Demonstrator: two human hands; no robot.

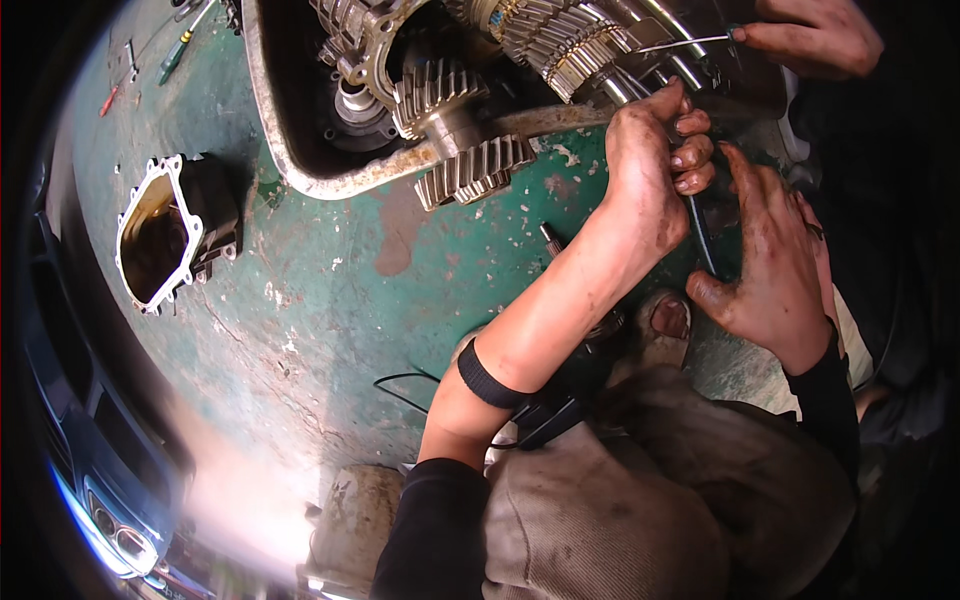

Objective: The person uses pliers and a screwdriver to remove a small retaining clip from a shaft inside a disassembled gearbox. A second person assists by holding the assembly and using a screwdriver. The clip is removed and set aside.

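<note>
Treat the dark bar (702,245) as rigid and probably metal; expect moderate weight and little or no flex. Allow for reduced friction, judging by the grime on the fingers; regard slipping along the shank as the likeliest fault. Rate as not fragile, but avoid knocking against nearby gear teeth. Take hold around the straight shank with fingers fully wrapped, and steady at the lower end.

Locate right of centre, between the two grips, below the near end of the gear stack (570,65). Note left grip (648,150): clenched around the upper part of the bar, thumb pointing toward the stack. Note right grip (775,255): released, fingers extended, thumb near the lower end. Cannot tell whether touching there.

Identify by slim, straight, blue-black form, emerging beneath the left grip and running down at a slight tilt, over green floor (330,260). Note upper end hidden by the left grip; cannot confirm any join with the stack. Distinguish from the stack by colour: bright, toothed steel there, seated over the metal tray (300,186); dark and untoothed here.
</note>
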